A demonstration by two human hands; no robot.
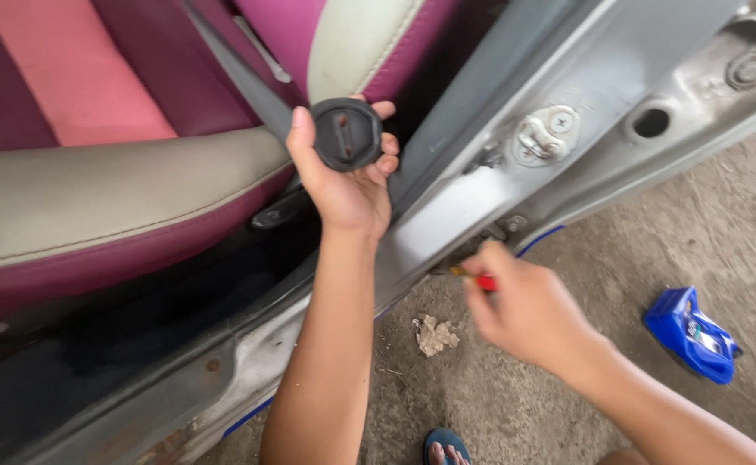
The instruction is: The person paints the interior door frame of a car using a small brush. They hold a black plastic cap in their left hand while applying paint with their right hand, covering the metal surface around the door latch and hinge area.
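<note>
Left hand is up at the door pillar, fingers curled round a round black cap, gripping it by the rim, flat face toward me. The grey seat belt runs up and left from behind it, across the maroon seat. Right hand is lower and to the right, closed on a screwdriver with a red handle; its shaft points up-left at the base of the pillar, tip blurred. So the cap sits above and left of the tool. Blue container lies on the dirt floor, well apart.
</note>
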